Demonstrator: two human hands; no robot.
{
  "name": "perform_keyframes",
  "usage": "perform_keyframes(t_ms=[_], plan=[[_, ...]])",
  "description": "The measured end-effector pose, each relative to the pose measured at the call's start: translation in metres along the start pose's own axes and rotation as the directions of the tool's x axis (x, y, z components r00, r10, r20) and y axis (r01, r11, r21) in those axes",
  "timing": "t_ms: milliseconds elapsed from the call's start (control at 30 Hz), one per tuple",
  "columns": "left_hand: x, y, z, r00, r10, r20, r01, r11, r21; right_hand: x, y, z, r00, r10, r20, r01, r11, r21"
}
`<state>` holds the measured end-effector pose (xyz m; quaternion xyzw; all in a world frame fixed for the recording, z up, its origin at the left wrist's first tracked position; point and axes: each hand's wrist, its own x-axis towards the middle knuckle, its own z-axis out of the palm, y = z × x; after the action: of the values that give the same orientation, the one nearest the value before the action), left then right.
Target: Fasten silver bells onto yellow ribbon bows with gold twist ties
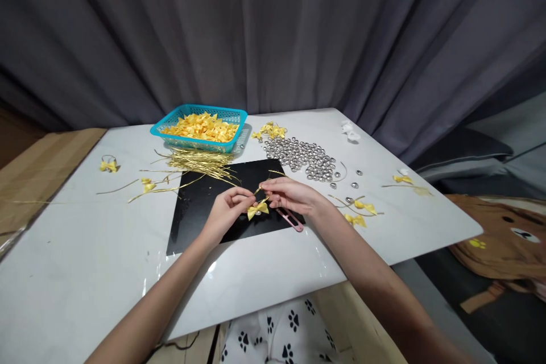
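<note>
Over the black mat (191,222), my left hand (231,209) and my right hand (290,193) come close together. Between them hangs a yellow ribbon bow (258,210) with a small silvery bead at its middle, strung on a gold twist tie (264,198). My left fingers pinch one side of the tie, beside the bow. The thumb and fingertips of my right hand close on the tie's other side, a little higher. Under my right hand lies a pink-handled tool (290,219), partly hidden by the hand.
A teal basket (242,119) of yellow bows stands at the back, with a bundle of gold ties (200,164) before it. Many silver beads (302,156) spread behind my right hand. Finished-looking bows (108,165) and loose bows (364,206) lie on the white table (106,256); a grey curtain hangs behind.
</note>
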<state>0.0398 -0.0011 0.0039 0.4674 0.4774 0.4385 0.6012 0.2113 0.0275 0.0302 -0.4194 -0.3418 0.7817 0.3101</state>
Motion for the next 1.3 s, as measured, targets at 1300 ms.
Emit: perform_keyframes(t_ms=[1300], plan=[[0.002,0.006,-0.008,0.983,-0.162,0.084,0.176,0.965,-0.193,-0.001,0.000,-0.001,0.996,-0.083,-0.035,0.083,0.996,-0.016]])
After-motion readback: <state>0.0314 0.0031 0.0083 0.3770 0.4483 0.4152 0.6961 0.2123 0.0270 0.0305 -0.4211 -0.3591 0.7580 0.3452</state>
